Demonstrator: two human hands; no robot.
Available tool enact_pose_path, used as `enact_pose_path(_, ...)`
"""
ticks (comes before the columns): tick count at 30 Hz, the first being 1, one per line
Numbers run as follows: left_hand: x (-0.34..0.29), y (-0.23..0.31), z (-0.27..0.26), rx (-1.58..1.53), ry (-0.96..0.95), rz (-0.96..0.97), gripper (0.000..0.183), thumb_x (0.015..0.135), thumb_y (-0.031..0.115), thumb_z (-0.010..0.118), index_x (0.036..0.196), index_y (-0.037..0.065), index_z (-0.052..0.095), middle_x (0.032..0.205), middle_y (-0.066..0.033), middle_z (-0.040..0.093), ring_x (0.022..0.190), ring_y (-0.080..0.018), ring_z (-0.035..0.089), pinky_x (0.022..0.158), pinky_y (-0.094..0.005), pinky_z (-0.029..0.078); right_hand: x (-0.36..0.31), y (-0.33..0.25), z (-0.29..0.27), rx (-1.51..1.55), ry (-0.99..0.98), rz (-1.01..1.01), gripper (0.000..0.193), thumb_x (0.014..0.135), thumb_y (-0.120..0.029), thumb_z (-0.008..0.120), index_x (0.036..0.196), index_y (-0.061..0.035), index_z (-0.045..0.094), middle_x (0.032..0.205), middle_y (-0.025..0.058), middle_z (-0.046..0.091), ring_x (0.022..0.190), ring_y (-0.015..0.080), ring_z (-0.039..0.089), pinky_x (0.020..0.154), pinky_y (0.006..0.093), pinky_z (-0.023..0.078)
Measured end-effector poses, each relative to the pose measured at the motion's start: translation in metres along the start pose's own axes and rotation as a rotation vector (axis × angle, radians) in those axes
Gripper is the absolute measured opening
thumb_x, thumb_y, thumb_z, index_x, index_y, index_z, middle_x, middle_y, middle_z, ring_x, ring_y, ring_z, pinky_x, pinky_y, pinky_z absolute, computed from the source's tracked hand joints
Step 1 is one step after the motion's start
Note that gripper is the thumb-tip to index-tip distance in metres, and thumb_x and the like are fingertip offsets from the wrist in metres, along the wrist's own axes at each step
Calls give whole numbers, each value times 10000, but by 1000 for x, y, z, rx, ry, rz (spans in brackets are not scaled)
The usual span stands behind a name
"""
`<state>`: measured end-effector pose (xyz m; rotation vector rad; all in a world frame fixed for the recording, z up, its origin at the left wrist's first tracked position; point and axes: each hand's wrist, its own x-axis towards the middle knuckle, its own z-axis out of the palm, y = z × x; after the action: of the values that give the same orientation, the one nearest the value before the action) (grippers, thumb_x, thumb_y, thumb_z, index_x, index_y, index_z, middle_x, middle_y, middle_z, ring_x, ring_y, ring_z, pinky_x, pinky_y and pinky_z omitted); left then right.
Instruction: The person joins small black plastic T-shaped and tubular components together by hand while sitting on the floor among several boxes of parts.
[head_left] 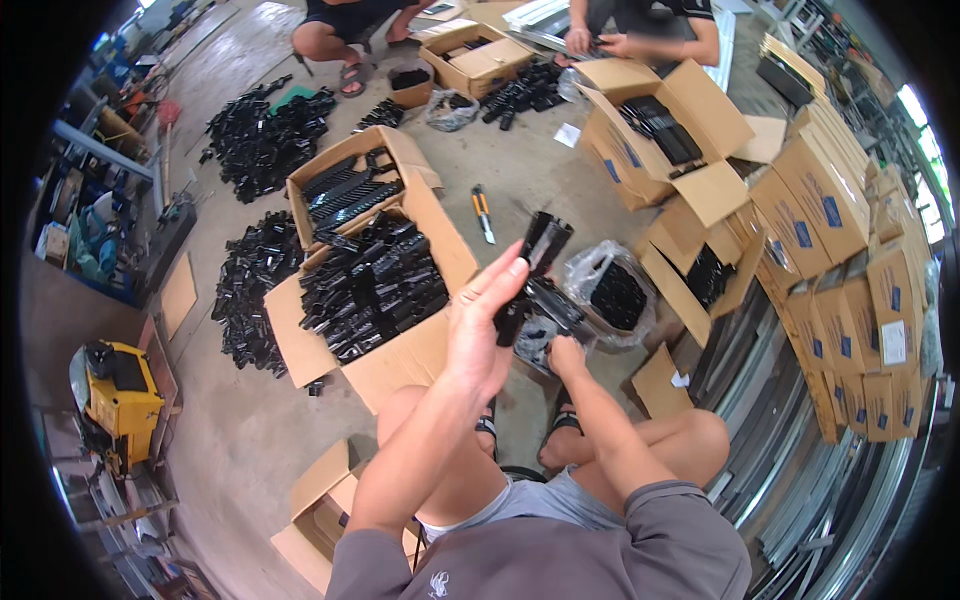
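My left hand (484,315) is wrapped round a few glossy black tube-like pieces (546,242), raised in front of my knees. Their ends stick out past the fingers, which are mostly hidden behind the pieces. Lower and to the right, my right hand (567,356) is closed at the edge of a small clear plastic bag (535,338) between my feet; what its fingers grip is too small to make out. Left of my left hand stands an open cardboard box (458,248) heaped with similar black pieces (385,290).
Loose black piles (268,140) lie at the left. An orange utility knife (483,214) rests on the floor ahead. A clear bag (610,285) of black parts and open cartons (690,130) stand right, beside stacked boxes (810,215) and metal profiles (800,500). Two people sit or crouch at the far side.
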<state>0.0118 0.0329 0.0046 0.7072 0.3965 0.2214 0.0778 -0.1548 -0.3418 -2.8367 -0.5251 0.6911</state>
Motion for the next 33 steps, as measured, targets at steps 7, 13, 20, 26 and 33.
enact_pose_path(7, 0, 13, -15, -51, 9, 41, 487, 923, 212, 633, 1334, -32, 539, 1113, -126, 678, 975, -195, 645, 930, -329, 485, 0, -24, 18, -27, 64, 113, 253, 902, -66, 483, 914, -19, 732, 993, 222, 703, 939, 380, 693, 809, 466, 567)
enact_pose_path(13, 8, 18, -14, -81, 12, 71, 471, 922, 207, 636, 1322, -28, 553, 1094, -125, 683, 975, -204, 652, 924, -339, 491, -3, -23, 5, 105, 23, 179, 248, 892, -116, 512, 997, -18, 714, 1014, 251, 692, 1004, 420, 665, 892, 494, 524)
enact_pose_path(20, 4, 18, -10, -31, -8, 113, 415, 945, 182, 598, 1302, -29, 572, 1106, -108, 685, 978, -182, 646, 917, -308, 484, -28, -50, -103, 1046, 440, 75, 267, 855, -53, 655, 1102, 46, 644, 810, 77, 688, 717, 137, 641, 671, 274, 509)
enact_pose_path(26, -4, 2, -4, 51, -19, 145, 397, 927, 99, 614, 1300, -32, 578, 1131, -134, 691, 936, -197, 677, 869, -315, 529, -143, -121, -309, 1639, 230, -216, 191, 931, -34, 612, 1111, 31, 612, 1015, 131, 701, 883, 177, 692, 760, 278, 564)
enact_pose_path(33, -13, -17, 4, 245, -87, 232, 379, 895, 26, 641, 1268, -29, 611, 1095, -121, 698, 926, -134, 662, 853, -261, 515, -159, -119, -317, 1443, 242, -325, 140, 841, 21, 722, 971, 35, 673, 923, 82, 707, 814, 99, 658, 736, 232, 539)
